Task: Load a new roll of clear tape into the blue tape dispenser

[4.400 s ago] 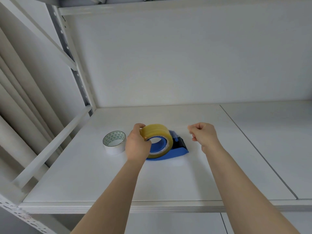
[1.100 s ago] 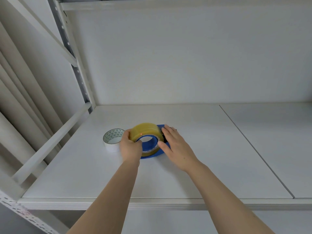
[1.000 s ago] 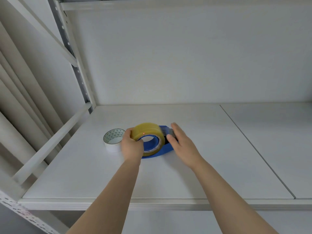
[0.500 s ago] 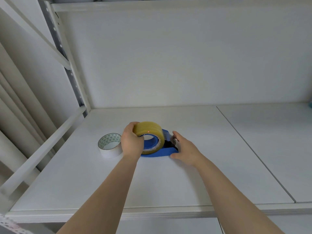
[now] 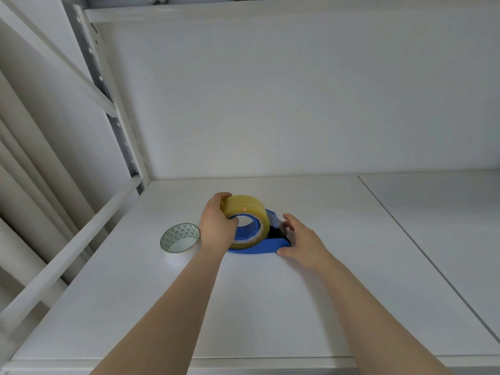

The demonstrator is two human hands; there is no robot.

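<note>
A yellowish clear tape roll stands upright on the hub of the blue tape dispenser, which rests on the white shelf. My left hand wraps the roll's left side, thumb at the core and fingers over the top. My right hand cups the dispenser's right end, thumb on the blue base and fingers spread by the black cutter part.
An almost used-up tape roll with a triangle-patterned core lies flat just left of my left hand. The white shelf has a seam on the right, a back wall behind and a metal upright with a rail at the left.
My right hand slid from the roll's right face to the dispenser's right end and settled there. My left hand stayed on the roll. The view shifted slightly.
</note>
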